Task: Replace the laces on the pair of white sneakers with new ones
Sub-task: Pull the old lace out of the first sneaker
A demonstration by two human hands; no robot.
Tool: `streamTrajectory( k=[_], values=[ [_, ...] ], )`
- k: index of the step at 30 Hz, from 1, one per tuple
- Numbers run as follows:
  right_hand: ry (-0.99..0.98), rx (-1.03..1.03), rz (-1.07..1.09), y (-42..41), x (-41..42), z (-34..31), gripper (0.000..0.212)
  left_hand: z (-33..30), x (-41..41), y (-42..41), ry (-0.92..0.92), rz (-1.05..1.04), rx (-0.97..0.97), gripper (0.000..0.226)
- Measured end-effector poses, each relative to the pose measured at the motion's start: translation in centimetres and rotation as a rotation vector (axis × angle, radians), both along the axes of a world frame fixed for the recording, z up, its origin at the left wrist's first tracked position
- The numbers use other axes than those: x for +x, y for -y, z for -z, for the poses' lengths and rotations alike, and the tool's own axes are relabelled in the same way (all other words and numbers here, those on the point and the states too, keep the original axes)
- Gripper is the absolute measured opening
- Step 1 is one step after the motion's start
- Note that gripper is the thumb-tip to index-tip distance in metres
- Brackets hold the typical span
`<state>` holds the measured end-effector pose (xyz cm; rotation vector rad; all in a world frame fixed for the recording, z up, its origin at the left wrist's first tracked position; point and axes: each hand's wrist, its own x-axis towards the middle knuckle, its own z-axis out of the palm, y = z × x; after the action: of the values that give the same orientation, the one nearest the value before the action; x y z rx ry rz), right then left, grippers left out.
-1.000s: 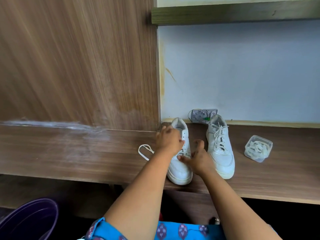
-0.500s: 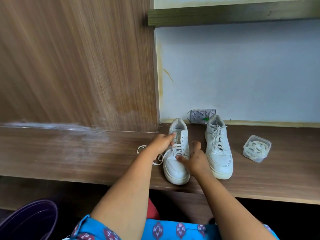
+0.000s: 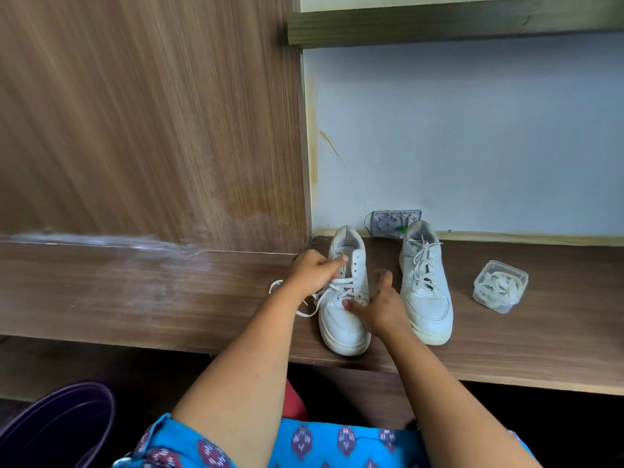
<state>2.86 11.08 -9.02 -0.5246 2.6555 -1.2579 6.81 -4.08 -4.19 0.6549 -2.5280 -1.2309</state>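
Your left hand (image 3: 312, 273) is pinching the old lace (image 3: 341, 284) up by the top eyelets of the left sneaker (image 3: 342, 319), while your right hand (image 3: 378, 307) rests flat-fingered on its vamp, gripping nothing. That shoe runs 12-to-6, toe toward you, and the lace's slack trails off toward 9 o'clock, so I'd guess the left hand does the next pull.

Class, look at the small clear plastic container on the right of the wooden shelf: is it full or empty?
Not empty. The clear container stands lidless on the wooden shelf, and coiled white laces show inside it, filling most of it.
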Motion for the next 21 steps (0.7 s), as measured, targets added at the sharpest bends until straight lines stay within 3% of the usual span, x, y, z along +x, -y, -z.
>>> streamTrajectory(
  k=[2, 5, 6, 7, 10, 11, 12, 13, 15, 17, 19, 21],
  values=[
    [0.003, 0.003, 0.002, 0.1, 0.0, 0.0, 0.087, 0.6, -0.3, -0.5, 0.05, 0.075, -0.199, 0.052],
    [-0.002, 0.008, 0.008, 0.1, -0.1, 0.0, 0.088, 1.1, -0.7, -1.7, 0.021, 0.155, -0.382, 0.022],
    [-0.002, 0.008, 0.008, 0.1, 0.0, 0.0, 0.088, 0.7, -0.6, -2.3, -0.018, 0.167, -0.36, 0.017],
    [-0.001, 0.008, 0.009, 0.1, 0.0, 0.0, 0.088, 0.0, -0.3, -2.6, -0.069, 0.198, -0.196, 0.012],
    [0.002, 0.011, 0.015, 0.0, -0.2, 0.2, 0.089, -3.1, 1.4, -2.0, -0.222, 0.386, 0.701, 0.016],
    [0.004, 0.01, 0.011, -0.1, -0.2, 0.3, 0.09, -3.6, 2.0, -1.4, -0.254, 0.38, 0.831, 0.02],
    [0.006, 0.011, 0.008, -0.2, -0.3, 0.4, 0.09, -3.8, 2.3, -0.9, -0.244, 0.318, 0.826, 0.018],
    [0.007, 0.011, 0.006, -0.2, -0.4, 0.4, 0.091, -3.5, 2.3, -0.3, -0.202, 0.237, 0.715, 0.019],
    [0.008, 0.013, 0.005, -0.2, -0.5, 0.5, 0.091, -2.4, 1.6, 0.0, -0.044, 0.067, 0.286, 0.037],
    [0.008, 0.018, 0.007, 0.0, -0.5, 0.6, 0.091, -0.8, 0.2, -0.2, 0.113, 0.066, -0.161, 0.049],
    [0.0, 0.028, 0.016, 0.1, -0.4, 0.6, 0.09, 0.2, -0.6, -1.0, 0.181, 0.173, -0.475, 0.041],
    [0.002, 0.025, 0.019, 0.1, -0.3, 0.6, 0.089, 0.7, -1.2, -1.6, 0.167, 0.226, -0.588, 0.024]
  ],
)
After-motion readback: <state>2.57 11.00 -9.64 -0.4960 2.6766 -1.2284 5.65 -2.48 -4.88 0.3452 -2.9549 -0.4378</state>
